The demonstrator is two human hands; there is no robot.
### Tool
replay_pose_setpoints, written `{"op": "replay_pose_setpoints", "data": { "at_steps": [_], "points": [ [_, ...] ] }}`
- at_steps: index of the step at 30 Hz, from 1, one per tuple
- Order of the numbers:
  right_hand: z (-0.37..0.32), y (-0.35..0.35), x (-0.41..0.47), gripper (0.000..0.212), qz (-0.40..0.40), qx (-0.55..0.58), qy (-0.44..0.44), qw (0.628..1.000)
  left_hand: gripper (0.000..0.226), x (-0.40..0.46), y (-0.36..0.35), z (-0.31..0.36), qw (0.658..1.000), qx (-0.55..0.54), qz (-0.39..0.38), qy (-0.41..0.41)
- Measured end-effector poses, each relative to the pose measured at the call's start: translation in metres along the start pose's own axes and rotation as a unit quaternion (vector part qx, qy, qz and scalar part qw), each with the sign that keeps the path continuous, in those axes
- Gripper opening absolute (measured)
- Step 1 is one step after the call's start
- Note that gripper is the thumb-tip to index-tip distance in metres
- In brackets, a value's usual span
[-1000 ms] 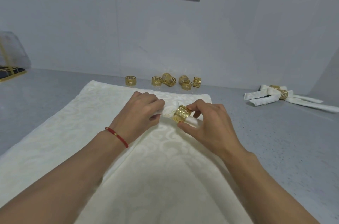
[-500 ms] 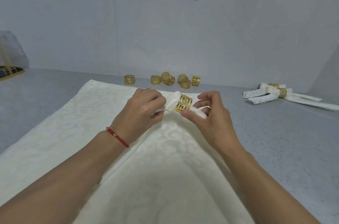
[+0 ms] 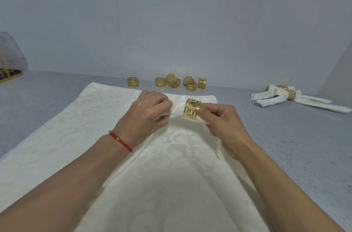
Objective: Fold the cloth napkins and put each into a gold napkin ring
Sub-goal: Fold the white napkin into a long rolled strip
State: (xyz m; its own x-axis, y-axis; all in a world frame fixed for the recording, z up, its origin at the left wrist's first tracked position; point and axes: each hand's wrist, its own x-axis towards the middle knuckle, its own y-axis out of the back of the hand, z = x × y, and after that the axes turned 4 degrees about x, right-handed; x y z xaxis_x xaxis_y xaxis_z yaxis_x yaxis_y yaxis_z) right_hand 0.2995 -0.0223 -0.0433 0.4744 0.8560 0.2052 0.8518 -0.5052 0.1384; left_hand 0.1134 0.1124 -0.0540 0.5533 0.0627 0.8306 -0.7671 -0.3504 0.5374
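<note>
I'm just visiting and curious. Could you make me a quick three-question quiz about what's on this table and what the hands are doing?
1. True or false: the gold ring is already around the napkin.
2. Which hand wears the red bracelet?
3. Finished ringed napkins lie: A) far left, B) far right, C) on the big cloth.

Key: 1 true, with the left hand gripping the napkin and the right hand at the ring; 2 left; 3 B.

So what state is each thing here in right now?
Left hand: grips the napkin's gathered end.
Right hand: pinches the gold ring.
Napkin: bunched, threaded through the ring.
Gold ring: around the napkin, held up.
Spare rings: loose by the wall, some tipped over.
Finished napkins: ringed, lying at right.
Large cloth: spread flat.
</note>
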Motion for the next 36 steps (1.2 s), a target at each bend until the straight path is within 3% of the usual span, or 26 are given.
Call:
{"op": "replay_pose_setpoints", "data": {
  "at_steps": [4,8,18,24,30,34,36],
  "points": [
    [0.0,0.006,0.001,0.015,-0.026,0.085,-0.098,0.991,0.022,0.002,0.002,0.004,1.0,-0.012,-0.004,-0.021],
    [0.005,0.003,0.003,0.02,-0.037,0.158,-0.141,0.977,0.022,0.007,0.003,0.01,0.999,-0.012,0.009,-0.047],
    [0.006,0.012,0.003,0.021,-0.086,0.181,-0.177,0.963,0.027,0.009,0.006,0.009,0.995,-0.028,-0.012,-0.091],
    [0.008,0.01,0.002,0.015,-0.081,0.129,-0.17,0.974,0.031,0.007,0.006,0.005,0.99,-0.034,-0.055,-0.128],
    [0.008,0.01,0.0,0.02,-0.099,0.087,-0.144,0.981,0.04,0.009,0.008,0.007,0.99,-0.053,-0.077,-0.109],
    [0.006,0.009,-0.003,0.023,-0.075,0.074,-0.138,0.985,0.027,0.004,0.008,0.013,0.988,-0.066,-0.108,-0.083],
    [0.005,0.008,-0.003,0.023,-0.059,0.094,-0.141,0.984,0.024,0.004,0.009,0.016,0.989,-0.096,-0.11,-0.031]
  ]
}}
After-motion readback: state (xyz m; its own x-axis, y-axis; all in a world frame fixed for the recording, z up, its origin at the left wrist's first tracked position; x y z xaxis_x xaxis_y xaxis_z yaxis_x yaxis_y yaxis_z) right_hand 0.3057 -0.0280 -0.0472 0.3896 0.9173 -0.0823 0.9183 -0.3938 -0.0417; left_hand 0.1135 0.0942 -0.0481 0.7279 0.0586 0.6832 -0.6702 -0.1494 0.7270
